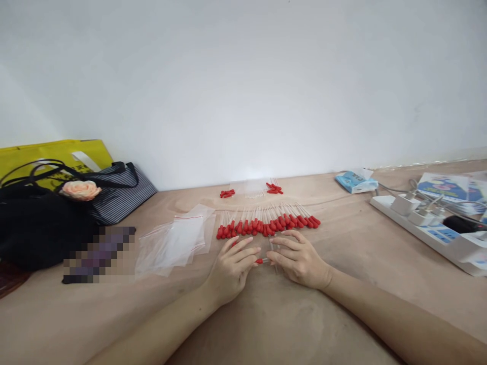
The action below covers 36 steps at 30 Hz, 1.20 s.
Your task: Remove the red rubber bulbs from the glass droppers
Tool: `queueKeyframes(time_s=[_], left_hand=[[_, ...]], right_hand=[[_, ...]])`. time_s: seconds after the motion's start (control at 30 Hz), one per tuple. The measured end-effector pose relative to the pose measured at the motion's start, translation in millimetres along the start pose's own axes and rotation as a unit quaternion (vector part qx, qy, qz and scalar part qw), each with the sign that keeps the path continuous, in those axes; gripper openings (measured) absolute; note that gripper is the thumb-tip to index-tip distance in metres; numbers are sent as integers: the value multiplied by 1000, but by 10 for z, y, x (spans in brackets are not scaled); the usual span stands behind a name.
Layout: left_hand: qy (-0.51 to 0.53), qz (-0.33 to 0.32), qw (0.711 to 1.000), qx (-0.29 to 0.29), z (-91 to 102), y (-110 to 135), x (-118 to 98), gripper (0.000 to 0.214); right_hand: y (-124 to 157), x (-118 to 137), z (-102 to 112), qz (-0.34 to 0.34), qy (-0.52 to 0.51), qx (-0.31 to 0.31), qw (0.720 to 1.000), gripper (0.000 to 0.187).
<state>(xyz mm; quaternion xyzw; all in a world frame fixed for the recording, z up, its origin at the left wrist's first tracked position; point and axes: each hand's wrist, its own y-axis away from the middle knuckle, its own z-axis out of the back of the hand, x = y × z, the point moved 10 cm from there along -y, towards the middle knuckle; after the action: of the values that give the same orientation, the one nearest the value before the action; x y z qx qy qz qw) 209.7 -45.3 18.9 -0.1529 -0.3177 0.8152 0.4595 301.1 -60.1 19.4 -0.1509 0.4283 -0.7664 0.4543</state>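
My left hand (pixel 233 266) is closed around the red rubber bulb (pixel 259 261) of a dropper, and another bit of red shows by its fingers. Facing it, my right hand (pixel 300 259) is closed on the clear tube (pixel 266 260) of that dropper, the tube and bulb meeting between the two hands. More clear tubes (pixel 273 244) appear under the right fingers; how many is hidden. Just beyond both hands lies a row of droppers with red bulbs (pixel 268 225), their thin tubes pointing to the wall.
Clear zip bags (pixel 186 234) lie fanned out on the left. Loose red bulbs (pixel 227 193) and more droppers (pixel 274 188) sit near the wall. At right are a tissue pack (pixel 352 183) and a power strip (pixel 429 228) with plugs; at far left, a striped bag (pixel 117 195).
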Motion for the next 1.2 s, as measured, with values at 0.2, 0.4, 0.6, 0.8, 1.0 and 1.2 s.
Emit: queueKeyframes(time_s=[0.2,0.4,0.6,0.8,1.0,1.2], left_hand=[[1,130,990,-60,307,162,402,16],[49,324,944,-37,297,364,855,23],[142,450,881,31,41,550,1073,26],[185,481,856,46,-33,589,1077,33],[175,478,860,49,13,582,1074,30],[3,397,917,33,260,305,1160,24]], right_hand=[[102,-403,96,-138,15,23,990,19],[224,-573,-114,-240,8,111,964,28],[349,-653,-145,-293,28,147,944,25],[376,-661,-223,-312,-7,142,939,21],[292,-549,-257,-303,-77,117,943,22],[265,-499,-260,-290,-82,104,948,25]])
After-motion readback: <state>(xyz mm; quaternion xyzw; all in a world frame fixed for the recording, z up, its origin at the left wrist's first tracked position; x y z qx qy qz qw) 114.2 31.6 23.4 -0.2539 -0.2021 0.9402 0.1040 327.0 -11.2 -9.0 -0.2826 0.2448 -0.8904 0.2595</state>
